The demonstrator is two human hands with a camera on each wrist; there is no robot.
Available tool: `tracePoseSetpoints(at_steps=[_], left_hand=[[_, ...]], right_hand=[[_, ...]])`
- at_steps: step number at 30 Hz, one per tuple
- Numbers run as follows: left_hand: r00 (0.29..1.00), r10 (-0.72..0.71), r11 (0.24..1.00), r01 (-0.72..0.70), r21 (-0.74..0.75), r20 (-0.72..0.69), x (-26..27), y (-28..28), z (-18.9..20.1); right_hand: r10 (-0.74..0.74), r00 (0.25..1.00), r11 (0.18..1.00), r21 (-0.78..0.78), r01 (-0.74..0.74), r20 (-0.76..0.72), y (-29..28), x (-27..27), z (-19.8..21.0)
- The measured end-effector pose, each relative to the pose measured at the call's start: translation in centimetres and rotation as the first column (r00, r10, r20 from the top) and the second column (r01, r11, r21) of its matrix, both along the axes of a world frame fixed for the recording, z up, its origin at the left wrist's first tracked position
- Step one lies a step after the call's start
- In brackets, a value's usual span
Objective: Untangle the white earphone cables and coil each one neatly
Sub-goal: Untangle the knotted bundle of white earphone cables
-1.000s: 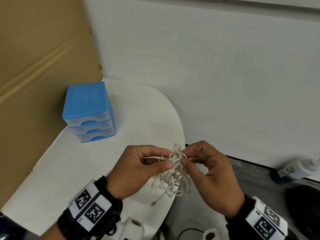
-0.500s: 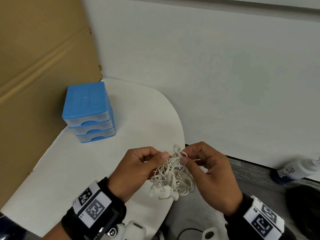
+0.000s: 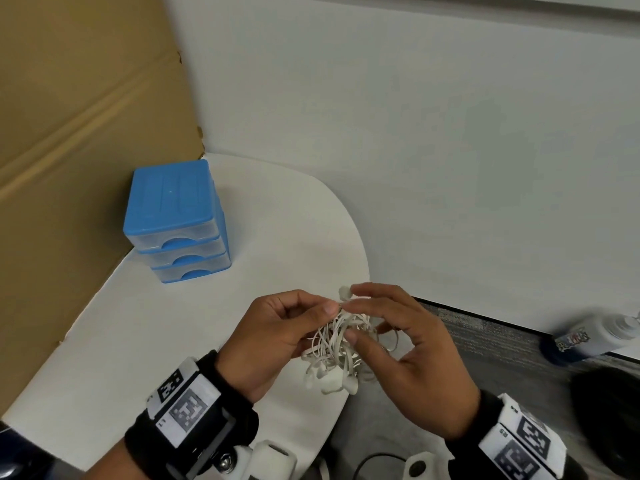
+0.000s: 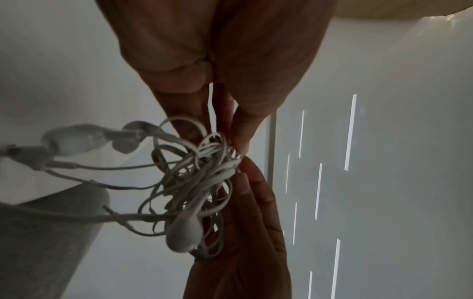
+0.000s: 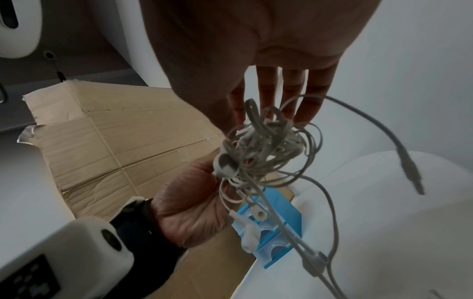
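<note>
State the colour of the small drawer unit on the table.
Blue, with clear drawers; head view.

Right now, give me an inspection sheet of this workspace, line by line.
Surface: white table with a rounded edge; bare where visible.
Job's things: white earphone cables in one tangled bundle held in the air between both hands; none coiled yet; earbuds and a plug dangle loose.
Clutter: blue drawer unit, three drawers, standing at the table's back left.
Grippers: left hand pinches the top of the tangle; right hand pinches strands at the top, fingers reaching into the bundle.
Cables: a dark cable lies on the floor below the table edge.
Surroundings: cardboard sheet on the left, white wall behind, a bottle lying on the floor at right.
</note>
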State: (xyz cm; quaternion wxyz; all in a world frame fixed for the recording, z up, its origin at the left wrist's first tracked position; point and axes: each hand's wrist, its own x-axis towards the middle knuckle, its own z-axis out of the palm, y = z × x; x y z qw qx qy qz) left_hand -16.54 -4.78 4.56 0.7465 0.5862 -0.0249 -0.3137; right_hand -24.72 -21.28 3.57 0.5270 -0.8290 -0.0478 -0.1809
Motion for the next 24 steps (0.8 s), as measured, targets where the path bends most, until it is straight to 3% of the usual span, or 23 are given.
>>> tracePoseSetpoints(at_steps=[8,16,24], left_hand=[[0.997,-0.048,0.998,0.046,0.036,0.059,-0.77,-0.45,-0.23],[0.970,-0.200,0.973,0.180,0.147,0.136,-0.45,0.34,0.05],[0.983,-0.179,0.974,0.172,0.150,0.033,-0.14,0.22,-0.73]], right_hand=[[-0.040,0.999,0.999,-0.020,0.040,-0.002,-0.15,0.22,-0.45],[-0.070,0.997,0.997,0.011,0.070,-0.015,-0.22,0.21,-0.18],[-0.064,0.997,0.996,-0.071,0.062,-0.031,-0.02,-0.04,-0.50]])
